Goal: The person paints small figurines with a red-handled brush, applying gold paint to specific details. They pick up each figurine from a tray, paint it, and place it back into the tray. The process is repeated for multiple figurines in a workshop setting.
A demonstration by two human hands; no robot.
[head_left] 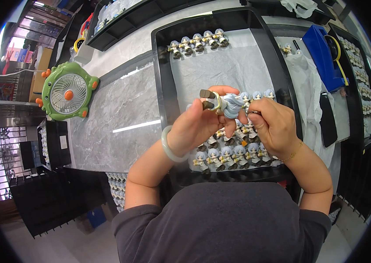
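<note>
Over a large black tray (pixel 158 79) lined with white paper, my left hand (pixel 187 129) holds a small figurine (pixel 233 106) on its side. It has pale blue hair, white clothing and brown boots, with the boots pointing left. My right hand (pixel 275 125) is pinched close to the figurine's hair, its fingers closed on a small dark thing (pixel 255 112) too little to name. Below my hands, rows of similar figurines (pixel 227 153) lie in the near part of the tray, partly covered by my fingers. Another row of figurines (pixel 197 42) lies along the far end.
A green animal-shaped fan (pixel 68 95) stands on the grey marble table (pixel 119 109) to the left. On the right are a blue tape dispenser (pixel 319 57), a flat black object (pixel 327 120) and another tray of figurines (pixel 361 76). A black tray (pixel 124 22) sits at the back.
</note>
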